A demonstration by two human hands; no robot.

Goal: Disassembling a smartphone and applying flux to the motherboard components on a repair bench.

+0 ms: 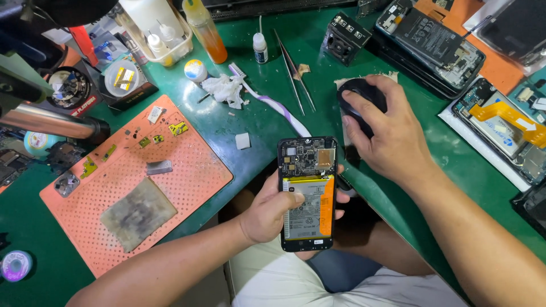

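Holding an opened smartphone (307,193) with the back cover off, the left hand (273,213) cradles it upright over the lap, just off the near edge of the green mat (273,119). The fingers wrap behind and around the right side, and the thumb lies across the front on the battery label, so it's a clamp grip on the frame edges. That looks like the right place to grab it, honestly: the frame is stiff and light, but the bare circuit board up top and the orange flex strip down the side look fragile, and I'd keep the thumb from pushing hard on the battery, since that's the soft part.

The right hand (381,133) rests palm-down on a black computer mouse (361,102), fingers loosely curved over it, on a bit of whitish cloth. Near it lie tweezers (296,71) and a small glue bottle (260,48). Off to the left, an orange perforated work mat (136,176) carries small parts and a grubby wipe.
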